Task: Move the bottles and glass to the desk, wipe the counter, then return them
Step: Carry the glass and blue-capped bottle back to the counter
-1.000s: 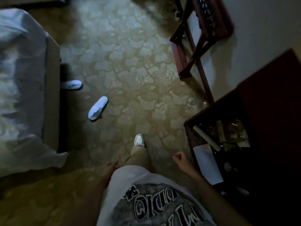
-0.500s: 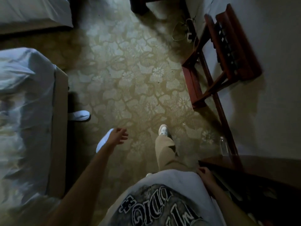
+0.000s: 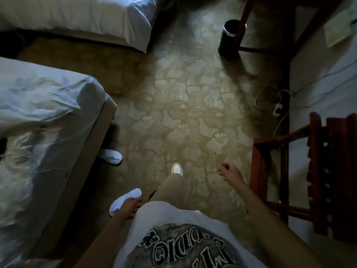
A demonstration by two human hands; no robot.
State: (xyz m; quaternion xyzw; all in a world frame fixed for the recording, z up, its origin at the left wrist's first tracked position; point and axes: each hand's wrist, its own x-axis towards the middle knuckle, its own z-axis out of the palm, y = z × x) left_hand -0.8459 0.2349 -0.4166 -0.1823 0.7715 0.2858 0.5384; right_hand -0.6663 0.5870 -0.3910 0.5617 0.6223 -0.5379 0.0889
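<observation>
No bottle, glass or counter shows in the head view. I am looking down at a patterned carpet (image 3: 185,113) as I walk. My left hand (image 3: 133,206) hangs by my hip next to the white shirt, fingers loose and empty. My right hand (image 3: 229,172) swings out in front on the right, fingers curled in, holding nothing. One white shoe (image 3: 177,168) steps forward between the hands.
Two beds with white sheets (image 3: 38,117) (image 3: 87,18) fill the left. Two white slippers (image 3: 111,155) (image 3: 123,200) lie by the near bed. A dark cylindrical bin (image 3: 229,37) stands by wooden furniture legs (image 3: 244,22). A wooden luggage rack (image 3: 328,171) and a cable (image 3: 270,101) line the right wall.
I have walked forward; the dark cabinet has left view and the bin and second bed have come in. My left hand swung back to my hip and my right hand swung forward.
</observation>
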